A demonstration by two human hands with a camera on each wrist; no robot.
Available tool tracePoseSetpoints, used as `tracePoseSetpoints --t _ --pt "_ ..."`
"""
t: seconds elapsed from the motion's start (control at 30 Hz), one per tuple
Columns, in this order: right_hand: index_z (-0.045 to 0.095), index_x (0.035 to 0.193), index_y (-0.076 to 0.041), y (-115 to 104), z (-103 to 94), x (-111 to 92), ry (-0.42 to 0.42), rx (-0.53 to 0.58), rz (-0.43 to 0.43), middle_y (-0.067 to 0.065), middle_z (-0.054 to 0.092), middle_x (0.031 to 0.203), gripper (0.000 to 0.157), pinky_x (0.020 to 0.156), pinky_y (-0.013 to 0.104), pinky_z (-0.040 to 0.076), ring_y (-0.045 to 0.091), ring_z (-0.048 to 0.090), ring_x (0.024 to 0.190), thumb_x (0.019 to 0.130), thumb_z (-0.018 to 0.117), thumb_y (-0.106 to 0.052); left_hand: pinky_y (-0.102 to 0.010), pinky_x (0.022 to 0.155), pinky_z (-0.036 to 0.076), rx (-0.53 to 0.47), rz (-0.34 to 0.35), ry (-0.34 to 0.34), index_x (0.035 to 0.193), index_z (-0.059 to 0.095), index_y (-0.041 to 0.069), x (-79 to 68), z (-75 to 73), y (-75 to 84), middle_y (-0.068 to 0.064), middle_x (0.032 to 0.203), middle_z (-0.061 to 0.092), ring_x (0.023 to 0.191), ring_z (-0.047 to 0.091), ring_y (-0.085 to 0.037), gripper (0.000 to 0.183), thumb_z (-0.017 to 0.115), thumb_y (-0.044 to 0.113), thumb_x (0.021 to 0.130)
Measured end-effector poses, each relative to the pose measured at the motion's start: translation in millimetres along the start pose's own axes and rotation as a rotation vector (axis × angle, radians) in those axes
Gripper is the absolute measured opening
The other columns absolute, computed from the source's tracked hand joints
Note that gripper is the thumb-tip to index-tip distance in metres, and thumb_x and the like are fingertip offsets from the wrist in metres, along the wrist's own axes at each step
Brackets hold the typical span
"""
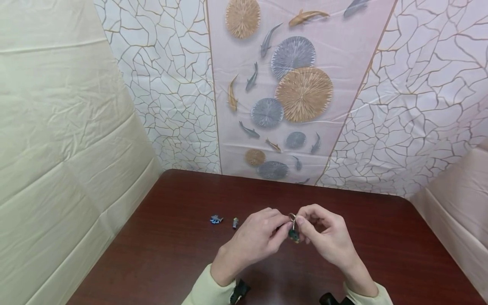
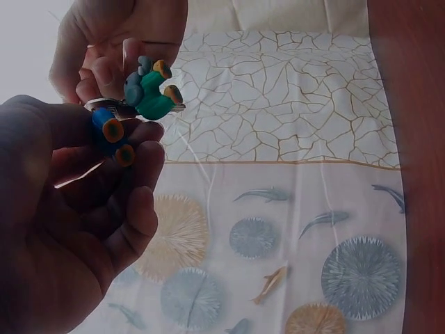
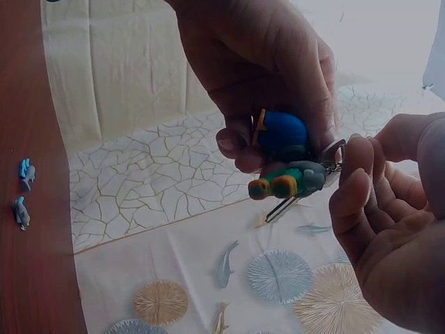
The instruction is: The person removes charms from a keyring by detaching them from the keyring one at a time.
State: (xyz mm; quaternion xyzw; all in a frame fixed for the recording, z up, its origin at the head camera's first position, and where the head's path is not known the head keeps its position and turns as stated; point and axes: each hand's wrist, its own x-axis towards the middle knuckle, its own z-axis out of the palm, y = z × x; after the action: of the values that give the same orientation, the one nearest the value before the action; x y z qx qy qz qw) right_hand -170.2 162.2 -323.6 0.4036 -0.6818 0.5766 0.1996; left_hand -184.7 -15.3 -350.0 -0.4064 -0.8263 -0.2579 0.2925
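Observation:
Both hands are raised over the table, meeting at a metal key ring [image 1: 292,217]. My left hand [image 1: 255,235] pinches one side of the ring between thumb and fingers, and a blue figurine with orange ends [image 3: 284,132] sits against its fingers. From the other side, my right hand [image 1: 328,237] pinches the ring where a short chain joins it. A green figurine with grey parts and orange feet [image 3: 295,179] hangs between the hands. Below it in the right wrist view sticks out a slim metal piece [image 3: 281,209]. Fingers hide part of the ring.
On the dark red-brown table [image 1: 171,254], left of the hands, lie a blue-grey shark-like figurine [image 1: 216,219] and a small grey figurine with a yellowish top [image 1: 235,223]. Patterned cloth [image 1: 183,106] hangs behind the table, with plain cream cloth [image 1: 76,169] along the left.

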Motion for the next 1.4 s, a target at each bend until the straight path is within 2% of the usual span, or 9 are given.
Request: tracePoseSetpoints --t 0.13,0.23,0.4,0.6,0.77,0.97,1.23,1.4 --pt "0.057 0.084 0.006 1.5 0.0 0.3 0.015 0.027 -0.023 0.007 0.053 0.062 0.021 0.04 0.021 0.04 0.011 0.05 0.047 0.076 0.052 0.025 -0.01 0.064 0.038 -0.05 0.017 -0.029 0.088 0.067 0.016 0.0 2.9 -0.1 0.012 0.079 0.056 0.071 0.047 0.0 0.013 0.055 0.018 0.092" --pt "0.057 0.084 0.006 1.1 -1.3 0.7 0.031 0.027 -0.029 0.006 0.053 0.062 0.021 0.04 0.021 0.04 0.012 0.05 0.047 0.077 0.051 0.025 -0.01 0.064 0.038 -0.087 -0.007 -0.051 0.09 0.067 0.016 -0.1 1.7 -2.1 0.011 0.079 0.056 0.07 0.047 -0.001 0.012 0.056 0.019 0.092" --pt "0.057 0.085 0.007 0.2 -5.3 1.5 0.043 0.018 -0.02 0.006 0.053 0.061 0.02 0.039 0.021 0.039 0.013 0.048 0.046 0.077 0.051 0.024 -0.013 0.063 0.039 -0.123 -0.144 -0.085 0.091 0.066 0.016 -1.7 -6.6 -11.1 0.01 0.08 0.057 0.069 0.048 -0.003 0.012 0.057 0.022 0.092" --pt "0.057 0.084 0.007 1.2 -10.6 1.6 0.044 0.009 0.024 0.008 0.053 0.061 0.018 0.039 0.025 0.039 0.015 0.049 0.046 0.079 0.051 0.023 -0.018 0.067 0.043 -0.148 -0.247 -0.105 0.09 0.067 0.017 -5.1 -12.4 -27.0 0.011 0.081 0.059 0.071 0.052 -0.004 0.012 0.057 0.023 0.092" --pt "0.057 0.084 0.006 2.1 -13.8 1.3 0.061 -0.027 0.055 0.008 0.054 0.06 0.017 0.04 0.023 0.04 0.014 0.049 0.045 0.08 0.052 0.021 -0.019 0.07 0.046 -0.185 -0.339 -0.126 0.089 0.068 0.018 -8.5 -11.5 -41.2 0.012 0.082 0.059 0.073 0.053 -0.002 0.012 0.058 0.025 0.091" --pt "0.056 0.083 0.007 2.4 -14.4 2.1 0.061 -0.007 0.047 0.008 0.053 0.059 0.015 0.04 0.022 0.039 0.015 0.047 0.044 0.08 0.051 0.021 -0.02 0.068 0.046 -0.199 -0.394 -0.167 0.088 0.067 0.019 -13.1 -4.4 -57.5 0.013 0.079 0.06 0.072 0.053 -0.003 0.012 0.057 0.025 0.092" --pt "0.058 0.085 0.002 14.3 -17.6 -3.0 0.053 -0.067 0.112 0.007 0.054 0.058 0.017 0.04 0.024 0.04 0.015 0.048 0.045 0.081 0.054 0.018 -0.022 0.056 0.042 -0.262 -0.527 -0.328 0.089 0.068 0.018 -22.2 15.5 -81.3 0.01 0.071 0.063 0.06 0.049 -0.005 0.018 0.054 0.029 0.094" --pt "0.059 0.087 -0.002 27.1 -20.9 -7.5 0.053 -0.07 0.13 0.005 0.055 0.06 0.018 0.04 0.025 0.04 0.013 0.049 0.046 0.082 0.055 0.015 -0.022 0.055 0.043 -0.265 -0.576 -0.382 0.091 0.068 0.015 -30.0 29.6 -94.7 0.006 0.069 0.062 0.056 0.049 -0.006 0.019 0.054 0.029 0.093"
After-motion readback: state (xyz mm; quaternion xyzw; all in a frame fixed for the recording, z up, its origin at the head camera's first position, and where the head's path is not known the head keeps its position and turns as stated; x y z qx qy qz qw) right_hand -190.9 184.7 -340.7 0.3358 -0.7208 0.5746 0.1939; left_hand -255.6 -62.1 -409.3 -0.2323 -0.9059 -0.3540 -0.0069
